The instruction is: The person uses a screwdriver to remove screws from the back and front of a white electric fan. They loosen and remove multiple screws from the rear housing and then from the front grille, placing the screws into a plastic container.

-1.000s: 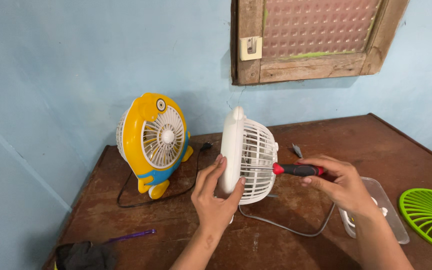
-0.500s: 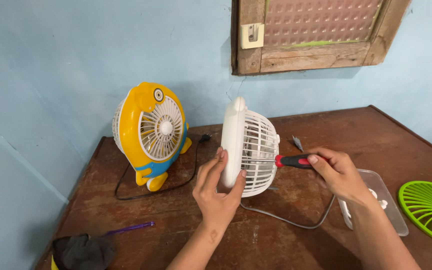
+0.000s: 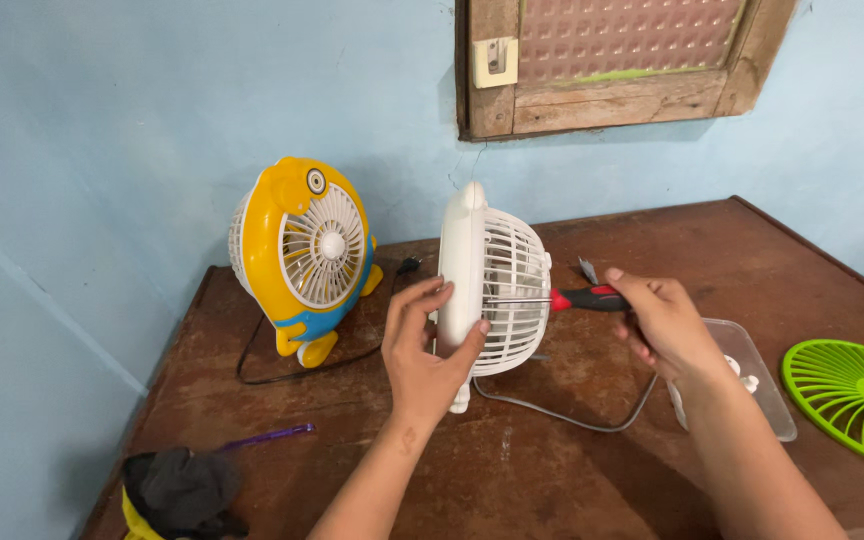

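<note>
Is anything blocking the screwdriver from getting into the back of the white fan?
Nothing visible blocks it. The right hand holds the screwdriver, whose shaft already passes between the grille bars of the white fan. The left hand grips the fan's front rim, clear of the tool. The tip inside the grille cannot be made out.

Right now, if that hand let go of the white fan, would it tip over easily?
Probably yes. The white fan stands tall and narrow on small feet, and the left hand braces its rim while the screwdriver pushes in sideways. Its thin plastic grille suggests it is light, so a push would likely slide it across the table.
</note>
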